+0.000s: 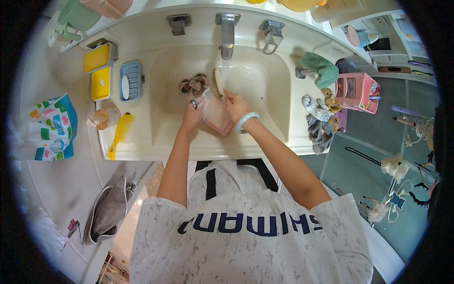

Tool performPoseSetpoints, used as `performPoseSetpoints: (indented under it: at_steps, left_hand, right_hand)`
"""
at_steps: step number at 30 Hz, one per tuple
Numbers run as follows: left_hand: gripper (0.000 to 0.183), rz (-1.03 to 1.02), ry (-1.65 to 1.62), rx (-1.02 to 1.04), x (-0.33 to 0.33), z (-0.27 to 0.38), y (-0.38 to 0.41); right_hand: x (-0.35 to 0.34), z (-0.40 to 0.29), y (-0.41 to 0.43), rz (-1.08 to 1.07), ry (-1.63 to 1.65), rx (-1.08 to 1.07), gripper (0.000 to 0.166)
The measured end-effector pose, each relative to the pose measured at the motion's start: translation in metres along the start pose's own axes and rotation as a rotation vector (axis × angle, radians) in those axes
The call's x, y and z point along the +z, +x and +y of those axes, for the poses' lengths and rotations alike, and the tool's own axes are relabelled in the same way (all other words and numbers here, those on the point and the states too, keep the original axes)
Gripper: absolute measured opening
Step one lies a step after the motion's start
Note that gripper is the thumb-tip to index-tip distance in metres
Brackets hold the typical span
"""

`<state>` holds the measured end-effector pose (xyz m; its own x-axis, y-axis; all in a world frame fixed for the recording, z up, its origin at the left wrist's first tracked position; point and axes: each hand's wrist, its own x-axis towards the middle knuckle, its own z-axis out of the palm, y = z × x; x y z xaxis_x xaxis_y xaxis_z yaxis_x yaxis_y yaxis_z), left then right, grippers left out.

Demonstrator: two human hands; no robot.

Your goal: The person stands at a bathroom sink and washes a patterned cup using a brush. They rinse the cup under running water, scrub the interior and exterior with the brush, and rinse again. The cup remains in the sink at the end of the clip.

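My left hand (192,115) grips a wet brown patterned cloth (199,82), bunched up in the sink basin (269,117). A pale pink flat board (215,113), perhaps a small washboard, lies tilted between my hands; its left edge meets the cloth. My right hand (237,106) holds a brush (219,82) with pale bristles turned left, towards the cloth. Water (225,67) runs from the chrome faucet spout (227,39) beside the brush. My fingers hide part of the brush and of the cloth.
Left of the basin are a blue soap dish (131,80), yellow soap boxes (101,83), a pump bottle (108,119) and a yellow comb (120,136). At right, a green towel (321,69) hangs above crumpled fabric pieces (319,122) and a pink drawer box (356,92).
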<state>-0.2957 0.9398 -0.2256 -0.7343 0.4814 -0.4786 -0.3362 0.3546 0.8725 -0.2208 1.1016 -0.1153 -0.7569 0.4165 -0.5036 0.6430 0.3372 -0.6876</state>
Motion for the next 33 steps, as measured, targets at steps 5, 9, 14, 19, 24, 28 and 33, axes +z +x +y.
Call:
performPoseSetpoints:
  at_steps: [5, 9, 14, 19, 24, 28, 33]
  left_hand:
    - [0.033, 0.044, -0.286, -0.077, -0.003, 0.001, -0.004]
    - [0.024, -0.050, -0.364, -0.175, -0.009, 0.027, -0.009]
    - [0.010, -0.047, -0.193, -0.177, -0.012, 0.032, -0.009]
    - [0.021, 0.093, -0.025, -0.041, 0.005, 0.010, -0.030]
    - [0.030, 0.034, -0.244, -0.276, -0.015, 0.038, -0.041]
    - [0.028, 0.533, -0.012, -0.002, -0.020, 0.024, -0.031]
    - [0.024, 0.615, 0.697, 0.642, -0.022, 0.019, 0.005]
  right_hand:
    - [0.002, 0.023, -0.023, -0.085, 0.101, 0.020, 0.038]
    - [0.027, 0.030, -0.039, 0.025, -0.052, -0.223, 0.036]
    - [0.025, -0.014, -0.086, -0.084, -0.218, -0.127, 0.035]
    - [0.005, 0.026, -0.013, 0.042, -0.227, -0.103, 0.034]
    - [-0.002, 0.029, -0.053, -0.042, -0.380, -0.028, 0.035]
    - [0.018, 0.041, -0.074, -0.028, -0.505, -0.036, 0.041]
    - [0.020, 0.045, -0.074, 0.017, -0.517, -0.047, 0.041]
